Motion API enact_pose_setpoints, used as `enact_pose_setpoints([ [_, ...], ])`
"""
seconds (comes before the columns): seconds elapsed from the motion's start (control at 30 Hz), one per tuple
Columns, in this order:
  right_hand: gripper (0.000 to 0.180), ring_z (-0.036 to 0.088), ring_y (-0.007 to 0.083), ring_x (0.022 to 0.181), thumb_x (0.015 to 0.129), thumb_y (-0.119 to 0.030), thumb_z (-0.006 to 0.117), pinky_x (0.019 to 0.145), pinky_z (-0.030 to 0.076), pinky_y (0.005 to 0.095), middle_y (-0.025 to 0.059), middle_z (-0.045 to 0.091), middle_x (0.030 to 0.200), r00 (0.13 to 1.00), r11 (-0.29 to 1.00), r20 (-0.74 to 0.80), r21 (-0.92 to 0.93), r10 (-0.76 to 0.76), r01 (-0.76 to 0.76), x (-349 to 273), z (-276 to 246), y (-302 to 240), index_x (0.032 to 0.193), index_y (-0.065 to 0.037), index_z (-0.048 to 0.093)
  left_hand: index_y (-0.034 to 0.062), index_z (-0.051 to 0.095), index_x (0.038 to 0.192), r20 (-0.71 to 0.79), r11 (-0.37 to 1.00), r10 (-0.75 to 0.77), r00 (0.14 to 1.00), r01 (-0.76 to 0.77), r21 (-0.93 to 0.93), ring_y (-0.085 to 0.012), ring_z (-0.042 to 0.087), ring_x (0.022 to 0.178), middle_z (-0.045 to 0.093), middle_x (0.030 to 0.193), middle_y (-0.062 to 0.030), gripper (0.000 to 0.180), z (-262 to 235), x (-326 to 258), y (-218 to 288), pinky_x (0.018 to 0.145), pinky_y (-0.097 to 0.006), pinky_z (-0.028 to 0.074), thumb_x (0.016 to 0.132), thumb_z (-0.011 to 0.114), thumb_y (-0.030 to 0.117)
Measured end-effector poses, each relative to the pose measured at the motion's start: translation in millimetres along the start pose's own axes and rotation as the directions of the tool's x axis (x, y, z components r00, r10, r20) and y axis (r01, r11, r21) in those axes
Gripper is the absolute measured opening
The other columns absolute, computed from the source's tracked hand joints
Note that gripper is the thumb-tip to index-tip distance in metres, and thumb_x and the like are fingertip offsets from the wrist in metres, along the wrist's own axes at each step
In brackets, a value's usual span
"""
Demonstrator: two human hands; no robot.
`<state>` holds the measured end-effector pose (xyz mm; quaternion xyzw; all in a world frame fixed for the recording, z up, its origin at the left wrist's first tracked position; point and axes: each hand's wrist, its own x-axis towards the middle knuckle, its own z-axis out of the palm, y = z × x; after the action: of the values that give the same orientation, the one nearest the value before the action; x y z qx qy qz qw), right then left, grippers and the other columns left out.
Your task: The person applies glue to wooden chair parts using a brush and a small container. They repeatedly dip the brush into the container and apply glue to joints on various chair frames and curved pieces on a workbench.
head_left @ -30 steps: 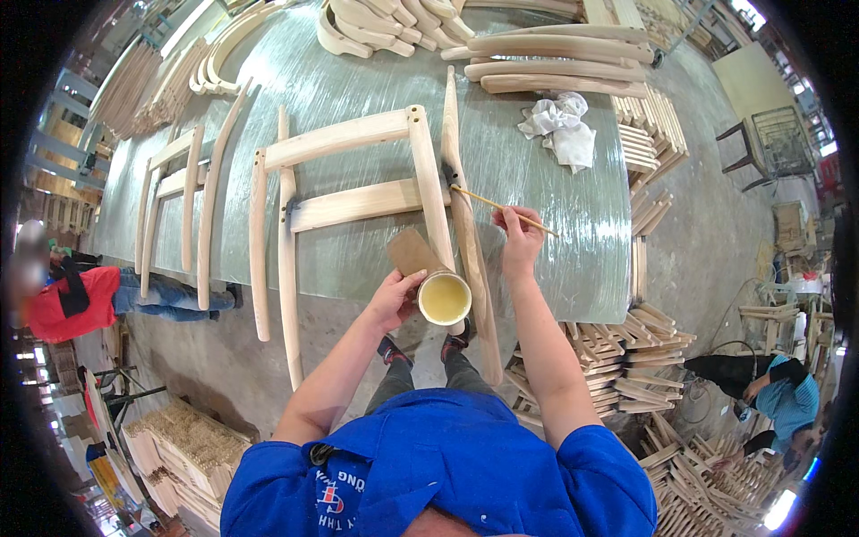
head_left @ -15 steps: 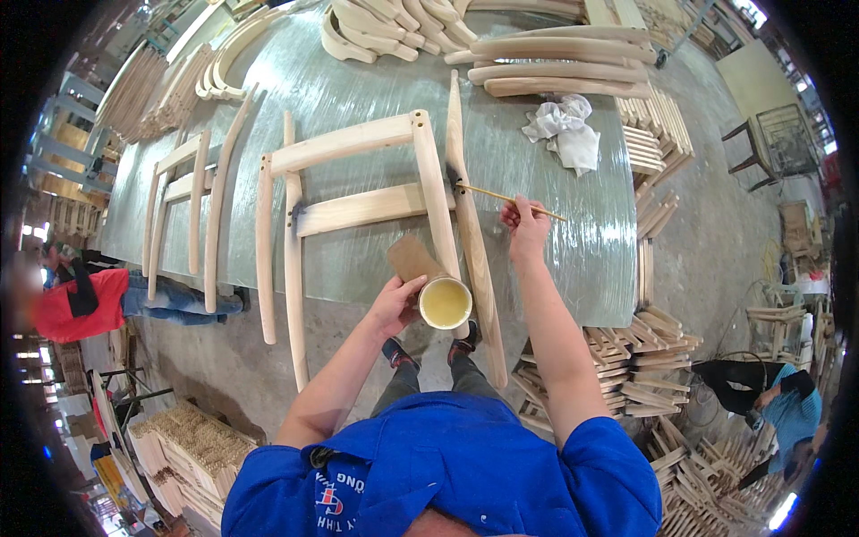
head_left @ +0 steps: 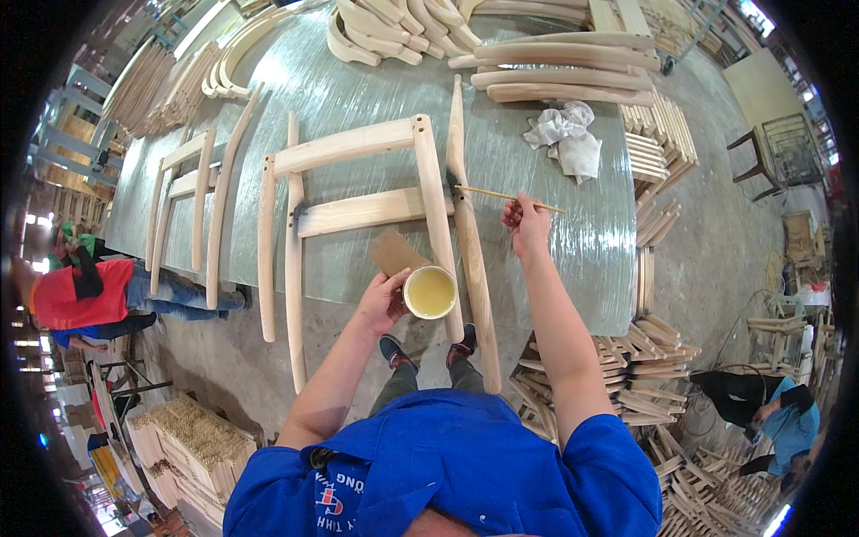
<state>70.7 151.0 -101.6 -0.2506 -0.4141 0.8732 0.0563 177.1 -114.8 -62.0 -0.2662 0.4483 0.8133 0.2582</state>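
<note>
White lettering (head_left: 352, 481) and a red-white emblem (head_left: 328, 498) — both on the blue shirt (head_left: 447, 447).

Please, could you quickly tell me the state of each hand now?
Left hand: closed, holding a cup and apparently a flat brown piece.
Right hand: closed, holding a thin stick.

A broad table (head_left: 559, 259), its greenish top covered in shiny, wrinkled clear film, carries the work. A pale wooden chair frame (head_left: 349, 147) rests on it, its legs reaching out past the near edge; another frame (head_left: 221, 206) stands to the left, also overhanging that edge. Toward the far side lie a heap of curved wooden parts (head_left: 380, 31) and, right of it, a stack of long rails (head_left: 568, 78). A crumpled white cloth (head_left: 573, 143) lies just nearer than the rails. Bundled sticks (head_left: 148, 89) occupy the far left.
</note>
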Motion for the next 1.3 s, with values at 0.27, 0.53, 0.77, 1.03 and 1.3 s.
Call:
enact_pose_setpoints([
  [0.27,0.024,0.053,0.0122,0.048,0.084,-0.026,0.064,0.044,0.045,0.0257,0.0057,0.057,0.063,1.0,0.965,-0.008,-0.263,0.019,-0.02,10,-1,-19,0.076,-0.006,0.053,0.0101,0.051,0.106,-0.041,0.999,0.038,0.998,-0.039,-0.029,-0.0137,0.063,0.073,0.062,0.091,-0.0018,0.021,7,-2,6,0.057,-0.03,0.055,0.089,0.057,0.02],
  [0.53,0.02,0.055,0.0132,0.053,0.086,-0.022,0.062,0.048,0.047,0.0264,0.0074,0.058,0.068,0.989,0.999,0.146,-0.051,0.011,-0.004,-8,17,-69,0.084,-0.003,0.053,0.0113,0.049,0.11,0.075,0.99,0.138,0.988,-0.138,-0.004,-0.0158,0.061,0.08,0.06,0.095,-0.0026,0.02,33,38,21,0.064,-0.034,0.053,0.091,0.052,0.015],
  [0.77,0.011,0.056,0.0145,0.067,0.088,-0.014,0.059,0.061,0.05,0.0259,0.0073,0.059,0.079,0.958,0.904,-0.025,0.323,-0.287,0.28,-50,-69,-104,0.091,-0.004,0.053,0.0078,0.051,0.104,0.224,0.977,0.129,0.966,-0.162,0.135,-0.0175,0.06,0.079,0.06,0.094,-0.0042,0.016,173,106,26,0.067,-0.034,0.052,0.09,0.053,0.015],
  [1.03,0.02,0.06,0.017,0.083,0.093,-0.024,0.048,0.071,0.05,0.0282,0.0069,0.062,0.09,0.926,0.836,-0.301,0.427,-0.229,0.345,-47,-140,-93,0.097,-0.006,0.055,0.0083,0.056,0.096,0.307,0.91,0.047,0.95,-0.168,0.379,-0.0174,0.062,0.075,0.062,0.087,-0.0046,0.013,286,226,-23,0.064,-0.033,0.053,0.087,0.059,0.018],
  [1.3,0.029,0.059,0.0213,0.096,0.096,-0.029,0.042,0.08,0.049,0.0314,0.0113,0.061,0.102,0.964,0.884,-0.244,0.42,-0.106,0.204,-26,-117,-70,0.105,-0.004,0.051,-0.0006,0.063,0.074,0.529,-0.132,0.282,0.801,-0.514,0.848,-0.0231,0.063,0.052,0.061,0.057,-0.0142,0.042,265,206,27,0.057,-0.034,0.053,0.087,0.051,0.037],
])
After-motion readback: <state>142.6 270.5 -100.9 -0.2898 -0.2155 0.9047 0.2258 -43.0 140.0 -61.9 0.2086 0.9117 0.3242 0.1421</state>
